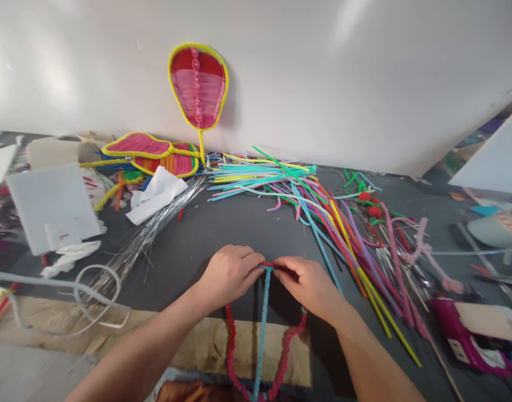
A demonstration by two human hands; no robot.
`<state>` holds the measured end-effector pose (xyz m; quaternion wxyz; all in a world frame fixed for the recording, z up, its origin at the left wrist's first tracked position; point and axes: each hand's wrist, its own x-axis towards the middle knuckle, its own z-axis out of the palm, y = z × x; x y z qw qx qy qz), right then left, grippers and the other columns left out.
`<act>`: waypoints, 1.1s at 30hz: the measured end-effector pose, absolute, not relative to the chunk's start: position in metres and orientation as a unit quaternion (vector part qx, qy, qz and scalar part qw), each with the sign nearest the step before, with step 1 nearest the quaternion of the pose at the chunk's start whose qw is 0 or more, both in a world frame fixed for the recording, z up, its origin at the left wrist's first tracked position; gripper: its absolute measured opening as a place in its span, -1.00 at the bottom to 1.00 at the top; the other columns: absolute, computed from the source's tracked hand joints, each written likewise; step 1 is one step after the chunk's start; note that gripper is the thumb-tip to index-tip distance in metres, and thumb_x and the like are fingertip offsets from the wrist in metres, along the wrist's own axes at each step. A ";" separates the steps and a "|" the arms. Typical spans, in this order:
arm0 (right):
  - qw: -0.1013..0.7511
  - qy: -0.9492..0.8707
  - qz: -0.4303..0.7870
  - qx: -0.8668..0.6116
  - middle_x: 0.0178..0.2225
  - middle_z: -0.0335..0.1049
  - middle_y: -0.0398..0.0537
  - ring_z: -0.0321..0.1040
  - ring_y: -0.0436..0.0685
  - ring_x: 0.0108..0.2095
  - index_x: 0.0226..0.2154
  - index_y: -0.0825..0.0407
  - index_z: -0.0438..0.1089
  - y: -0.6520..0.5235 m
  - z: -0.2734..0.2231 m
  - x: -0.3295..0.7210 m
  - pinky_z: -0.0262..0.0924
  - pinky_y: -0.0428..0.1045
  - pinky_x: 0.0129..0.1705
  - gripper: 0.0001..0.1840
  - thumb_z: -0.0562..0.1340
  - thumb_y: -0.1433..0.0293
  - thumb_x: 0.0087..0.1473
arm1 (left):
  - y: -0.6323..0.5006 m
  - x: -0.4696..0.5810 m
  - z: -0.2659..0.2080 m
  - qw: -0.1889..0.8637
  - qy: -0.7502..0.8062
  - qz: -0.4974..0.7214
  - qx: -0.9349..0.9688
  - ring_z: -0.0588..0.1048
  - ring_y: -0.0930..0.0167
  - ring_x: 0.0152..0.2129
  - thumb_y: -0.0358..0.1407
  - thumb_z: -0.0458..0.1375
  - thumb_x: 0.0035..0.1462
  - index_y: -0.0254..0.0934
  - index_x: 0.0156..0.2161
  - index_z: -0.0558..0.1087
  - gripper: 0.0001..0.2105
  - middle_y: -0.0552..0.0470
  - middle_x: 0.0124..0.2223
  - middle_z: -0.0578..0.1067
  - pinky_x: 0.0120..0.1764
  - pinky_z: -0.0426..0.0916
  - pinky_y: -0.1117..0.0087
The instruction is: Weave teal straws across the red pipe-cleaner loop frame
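Between my two hands is a loop bent from fuzzy red pipe cleaner, hanging down toward me. A light blue pipe cleaner runs down its middle from the top edge. My left hand pinches the top of the loop just left of where the blue one joins it. On the other side of that joint, the fingertips of my right hand are closed on the top edge too. Parts of the loop's upper sides are hidden behind my hands.
Loose pipe cleaners lie behind my hands and spread to the right. Thin metal wires and crumpled white paper are at left. A pink panel edged in yellow stands against the white wall. A magenta tool lies at right.
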<state>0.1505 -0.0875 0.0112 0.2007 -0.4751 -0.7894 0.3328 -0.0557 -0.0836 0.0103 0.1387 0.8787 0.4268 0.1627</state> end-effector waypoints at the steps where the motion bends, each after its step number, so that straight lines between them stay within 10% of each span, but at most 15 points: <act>1: 0.205 -0.789 0.330 -0.476 -0.29 0.51 -0.11 0.43 0.07 -0.27 -0.23 -0.05 0.43 -0.088 0.010 0.150 0.25 -0.05 -0.23 -0.80 0.13 0.42 0.12 | -0.084 -0.055 0.010 0.129 0.418 0.166 0.884 0.47 0.37 -0.34 -0.25 -0.03 0.24 -0.24 -0.18 0.44 -0.79 0.00 -0.31 0.51 -0.27 0.27 0.37; 33: 0.190 -0.832 0.193 -0.484 -0.43 0.49 -0.11 0.39 0.06 -0.38 -0.33 -0.04 0.45 -0.089 0.000 0.141 0.16 -0.06 -0.29 -0.88 0.18 0.41 0.09 | -0.083 -0.050 0.008 0.126 0.400 0.207 0.884 0.48 0.40 -0.41 -0.37 -0.03 0.20 -0.27 -0.29 0.47 -0.79 0.01 -0.40 0.53 -0.19 0.27 0.29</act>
